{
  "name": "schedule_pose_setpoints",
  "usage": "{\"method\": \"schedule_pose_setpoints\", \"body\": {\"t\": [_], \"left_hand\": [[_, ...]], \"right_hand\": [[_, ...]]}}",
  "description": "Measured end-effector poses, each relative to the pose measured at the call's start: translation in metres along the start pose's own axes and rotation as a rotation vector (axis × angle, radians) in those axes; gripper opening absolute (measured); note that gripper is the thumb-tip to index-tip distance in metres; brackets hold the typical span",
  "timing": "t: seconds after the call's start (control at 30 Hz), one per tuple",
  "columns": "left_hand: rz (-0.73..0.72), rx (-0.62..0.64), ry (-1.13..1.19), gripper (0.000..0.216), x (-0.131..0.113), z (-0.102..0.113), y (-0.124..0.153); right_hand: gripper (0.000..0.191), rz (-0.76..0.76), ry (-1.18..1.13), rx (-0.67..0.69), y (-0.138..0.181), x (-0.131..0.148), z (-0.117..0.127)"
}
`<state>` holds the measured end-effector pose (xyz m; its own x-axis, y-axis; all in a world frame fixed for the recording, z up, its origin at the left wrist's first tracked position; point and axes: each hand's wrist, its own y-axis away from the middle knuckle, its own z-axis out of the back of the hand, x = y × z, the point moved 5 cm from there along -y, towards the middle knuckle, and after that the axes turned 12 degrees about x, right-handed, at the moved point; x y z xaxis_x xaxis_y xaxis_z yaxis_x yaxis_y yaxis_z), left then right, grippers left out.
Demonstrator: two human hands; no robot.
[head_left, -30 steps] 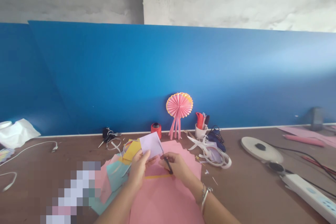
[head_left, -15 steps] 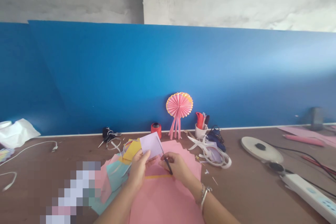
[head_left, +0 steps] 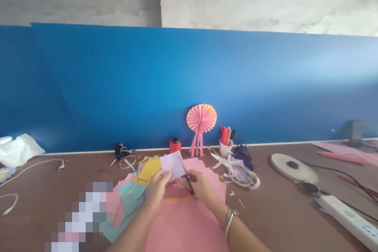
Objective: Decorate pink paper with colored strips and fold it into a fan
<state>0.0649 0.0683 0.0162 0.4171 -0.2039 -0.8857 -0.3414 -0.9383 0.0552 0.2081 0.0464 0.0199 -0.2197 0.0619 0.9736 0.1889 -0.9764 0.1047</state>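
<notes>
You're at what looks like a craft workshop desk [head_left: 271, 216]: scissors [head_left: 189, 184], pink paper sheets [head_left: 189, 222], pleated paper rosette [head_left: 201, 118], power strip [head_left: 344, 212], blue partition [head_left: 165, 71], rough grey wall [head_left: 251, 0].

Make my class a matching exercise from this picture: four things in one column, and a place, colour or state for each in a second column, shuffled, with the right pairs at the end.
Things
1. lilac paper
2. scissors
3. pleated rosette
4. power strip

Descriptions
A. white, at the lower right of the picture
B. held in the left hand
C. pink with yellow at its edge, in front of the blue board
D. held in the right hand

Right pairs: 1-B, 2-D, 3-C, 4-A
</notes>
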Motion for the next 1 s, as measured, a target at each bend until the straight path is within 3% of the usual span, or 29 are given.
{"method": "schedule_pose_setpoints", "body": {"t": [1.0], "left_hand": [[0.026,0.049,-0.021,0.037,0.0011,-0.0046,0.0010]], "right_hand": [[0.025,-0.018,0.046,-0.053,0.0004,0.0009,0.0029]]}}
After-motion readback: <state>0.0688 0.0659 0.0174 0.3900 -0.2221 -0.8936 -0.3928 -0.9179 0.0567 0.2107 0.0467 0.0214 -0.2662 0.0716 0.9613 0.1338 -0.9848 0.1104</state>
